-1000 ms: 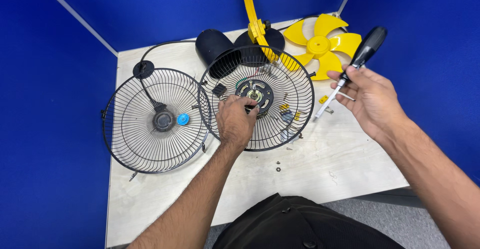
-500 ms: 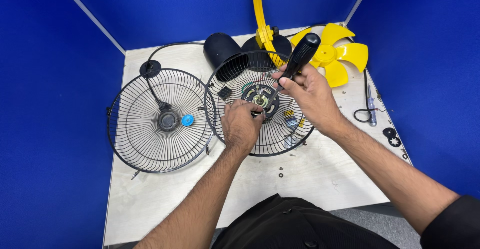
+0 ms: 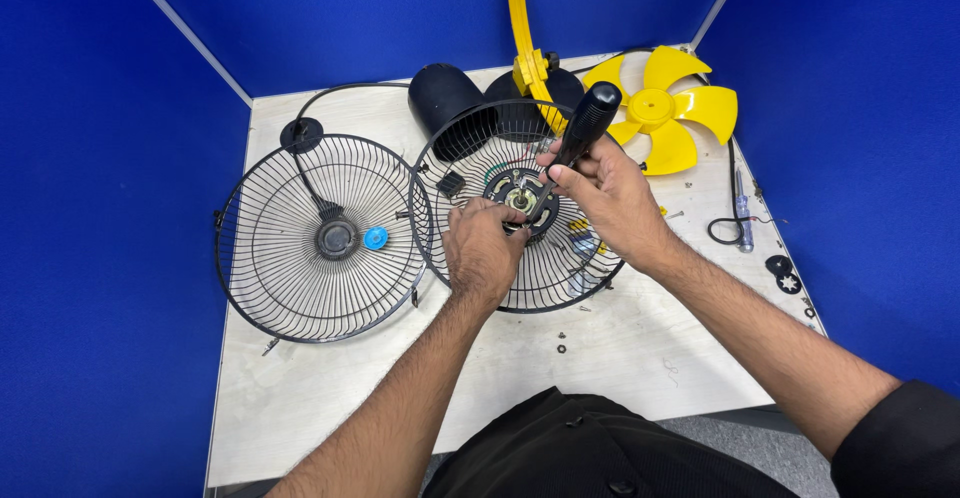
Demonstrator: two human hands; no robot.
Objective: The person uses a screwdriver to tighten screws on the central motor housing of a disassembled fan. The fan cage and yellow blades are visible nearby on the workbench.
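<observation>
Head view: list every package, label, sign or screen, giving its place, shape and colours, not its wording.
No packages, signs or screens show.
Closest to a label: a small round blue cap beside the hub of the left-hand black wire fan guard; any marking on it is too small to tell.

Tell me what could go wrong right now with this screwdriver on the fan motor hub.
The screwdriver in the right hand is angled at the motor hub, close to the left hand fingers; a slip might jab them. Small loose screws lie near the table front edge and could be knocked off. The thin wires beside the hub could get nicked.
</observation>
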